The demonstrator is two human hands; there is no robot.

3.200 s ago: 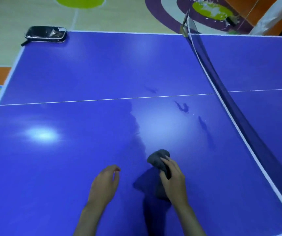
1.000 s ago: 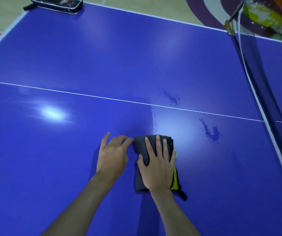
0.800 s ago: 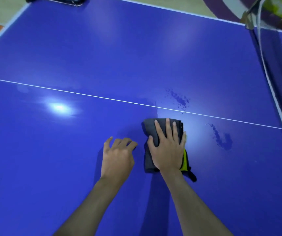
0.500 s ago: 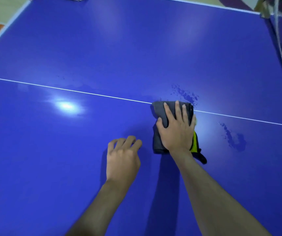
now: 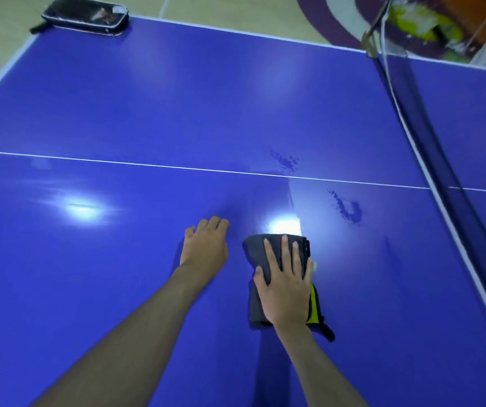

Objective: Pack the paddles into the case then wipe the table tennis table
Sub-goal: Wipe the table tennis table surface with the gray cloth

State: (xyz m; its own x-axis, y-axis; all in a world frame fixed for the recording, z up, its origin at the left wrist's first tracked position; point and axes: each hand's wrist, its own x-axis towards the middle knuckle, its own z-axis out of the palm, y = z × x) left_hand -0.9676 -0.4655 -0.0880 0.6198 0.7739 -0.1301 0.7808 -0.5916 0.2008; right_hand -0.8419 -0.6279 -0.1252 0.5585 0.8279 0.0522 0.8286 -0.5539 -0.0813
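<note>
From the head camera we look down on a blue table tennis table [image 5: 177, 107], its white centre line [image 5: 118, 163] running from the left edge across to the net [image 5: 429, 160] on the right side.

Our right hand [image 5: 285, 286] lies flat on a folded dark grey cloth [image 5: 255, 251], fingers straight and slightly fanned, palm pressing the cloth onto the tabletop on the near side of the centre line. The cloth pokes out beyond the fingertips toward the far edge and along the thumb side; a yellow-green strip of it [image 5: 312, 306] shows on the little-finger side, and a dark tail trails out by the wrist.

Our left hand [image 5: 205, 246] rests on the bare tabletop just beside the cloth, apart from it, with a strip of blue between them. Its fingers bend at the knuckles with their tips on the surface, and it holds nothing.

Two patches of wet marks sit beyond the cloth: one [image 5: 284, 163] right at the centre line, the other [image 5: 347, 207] nearer the net on the near side of the line.

The black paddle case [image 5: 84, 16] lies at the far left corner of the table, well apart from both hands. We cannot tell what is inside it.
</note>
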